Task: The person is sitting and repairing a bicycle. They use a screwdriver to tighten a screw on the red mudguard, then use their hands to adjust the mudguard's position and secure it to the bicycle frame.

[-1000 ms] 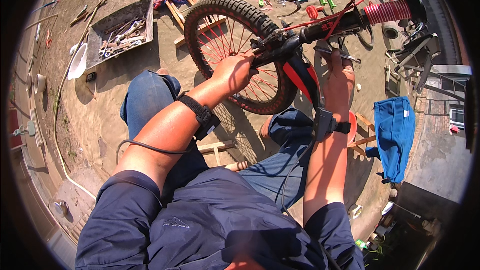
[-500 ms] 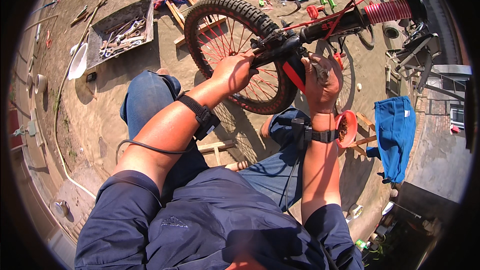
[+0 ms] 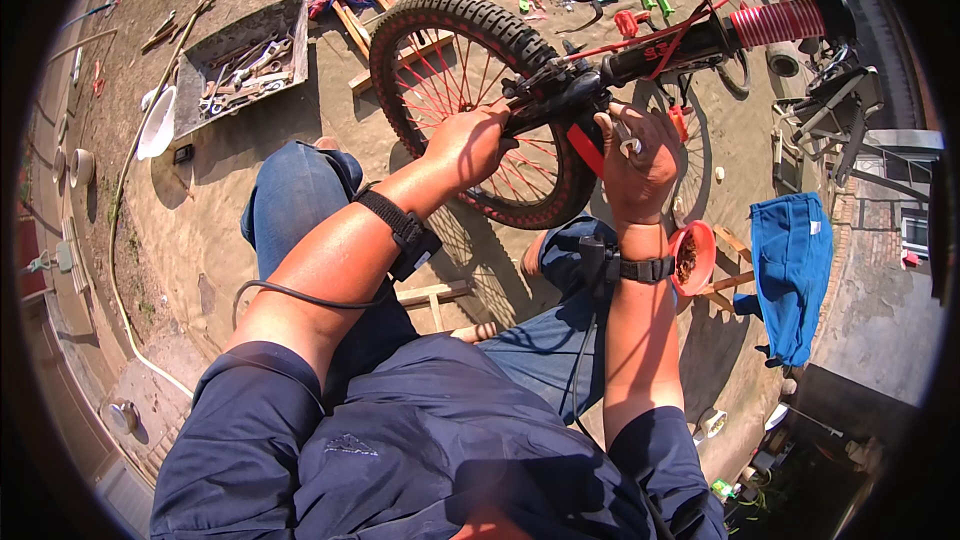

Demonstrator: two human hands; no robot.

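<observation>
A small bicycle lies in front of me with its knobby black wheel (image 3: 455, 25) and red spokes facing up. My left hand (image 3: 468, 143) grips the dark fork leg (image 3: 560, 98) near the wheel axle. My right hand (image 3: 635, 162) is raised beside the fork and pinches a small metal part (image 3: 628, 143) between its fingers. A red strip (image 3: 586, 150) runs down from the fork between my hands. Both wrists wear black straps with cables.
A grey metal tray (image 3: 238, 62) of wrenches lies on the dirt at upper left. A small red bowl (image 3: 692, 258) with bits sits by my right wrist on a wooden stool. A blue cloth (image 3: 795, 265) hangs at right. A red-sprung frame (image 3: 780, 22) crosses top right.
My right hand has risen from low beside the red bowl up to the fork, now holding a small metal part. My left hand has stayed on the fork.
</observation>
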